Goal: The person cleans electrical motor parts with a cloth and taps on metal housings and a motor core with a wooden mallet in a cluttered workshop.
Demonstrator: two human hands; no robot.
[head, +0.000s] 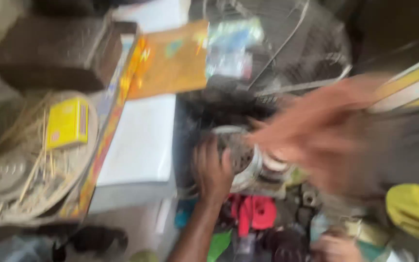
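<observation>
The whole view is smeared by motion. My left hand [212,171] comes up from the bottom edge and grips the left side of a round grey metal part [242,154] with a ribbed top. My right hand [316,133] is a large blur just right of that part, with its fingers pointing left toward it. Whether it holds anything is unclear. Behind both hands stands a wire fan guard [292,46].
A white box [139,140] lies left of the hands, with an orange card [170,60] and a dark box [54,48] behind it. A yellow packet [68,122] rests on a round grille [10,174]. A red object [254,213] and a yellow one [413,208] lie nearby. Another hand [335,248] shows at the bottom.
</observation>
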